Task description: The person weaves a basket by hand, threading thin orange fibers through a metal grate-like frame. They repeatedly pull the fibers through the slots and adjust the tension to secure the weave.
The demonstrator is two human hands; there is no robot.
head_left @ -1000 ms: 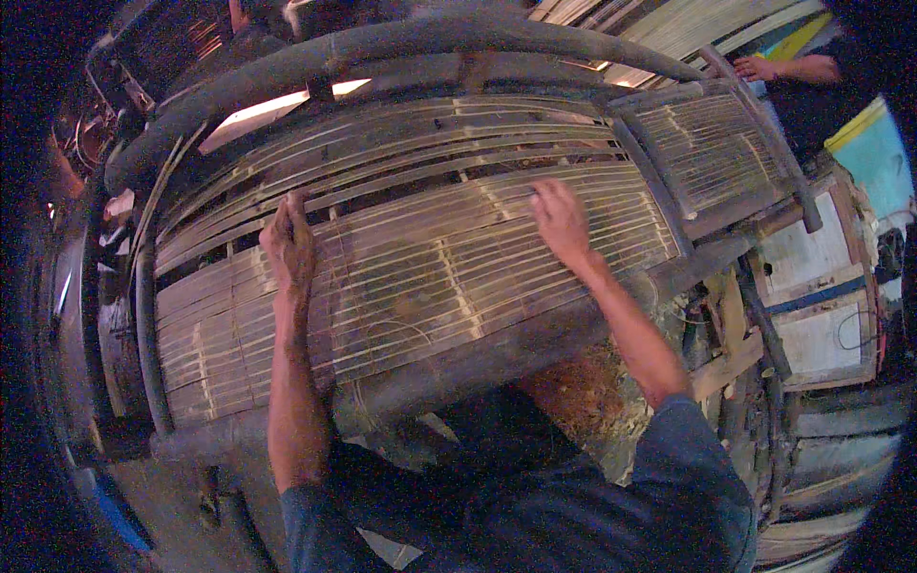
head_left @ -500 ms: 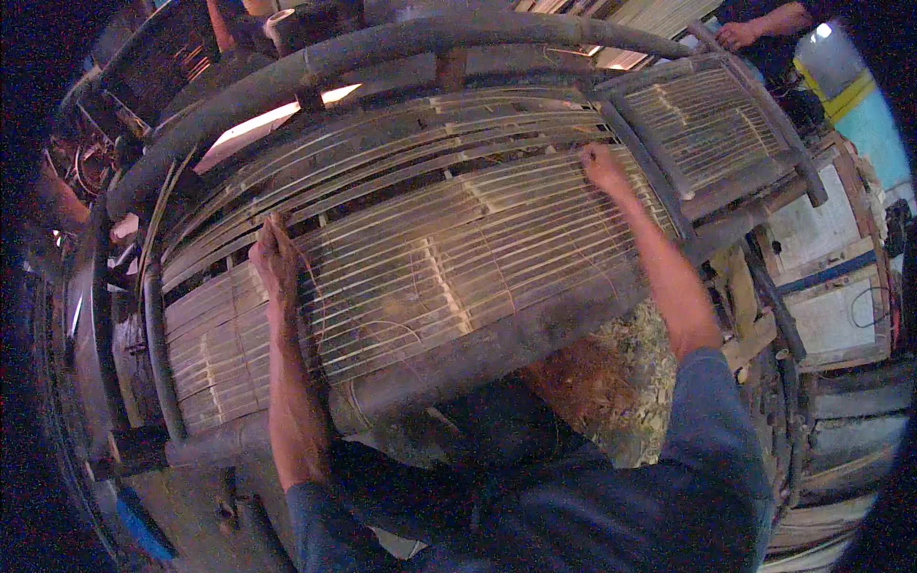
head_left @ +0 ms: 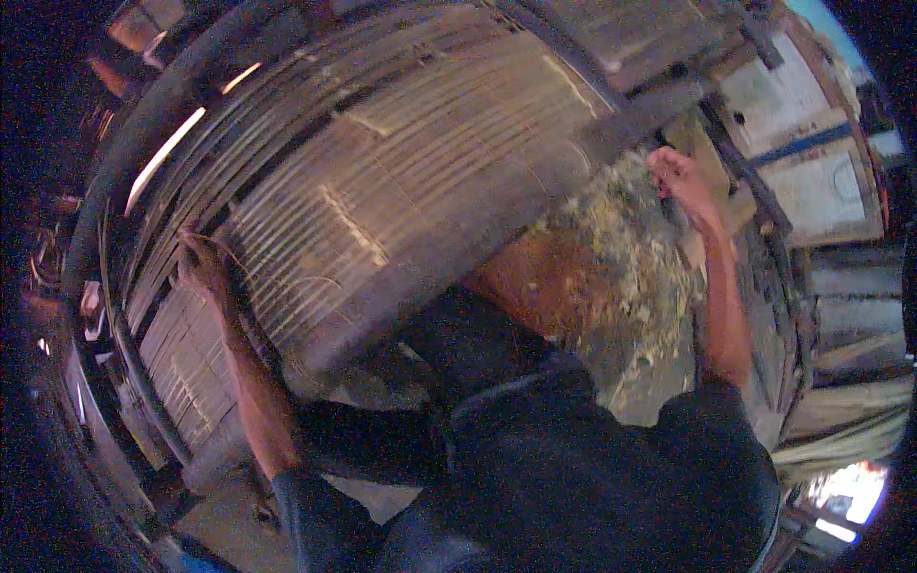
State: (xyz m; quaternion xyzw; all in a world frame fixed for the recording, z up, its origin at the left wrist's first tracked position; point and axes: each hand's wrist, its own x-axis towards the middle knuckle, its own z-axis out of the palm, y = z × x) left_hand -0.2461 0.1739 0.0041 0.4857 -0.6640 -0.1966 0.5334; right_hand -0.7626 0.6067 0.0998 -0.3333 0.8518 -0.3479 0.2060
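A long bench seat of narrow bamboo slats (head_left: 301,253) slants across the view, with a thick round front rail (head_left: 444,260). Over its left part, my left hand (head_left: 202,267) is closed in a pinch beside the rear slats. Thin reddish cord (head_left: 229,250) curves out from those fingertips, and loose curls of it lie on the slats. Beyond the right end of the front rail, my right hand (head_left: 683,181) hangs in the air above the floor. Its fingers are curled together; motion blur hides what they grip, though something small and dark shows below them.
A thick curved back rail (head_left: 134,138) bounds the bench at the far left. Pale shavings (head_left: 635,258) litter the floor in front. White panels in a wooden frame (head_left: 812,186) and dark wooden poles (head_left: 750,177) stand at the right.
My right hand has swung off the slats, toward me and to the right, past the front rail. My left hand stays at the slats. The whole view has turned and shifted.
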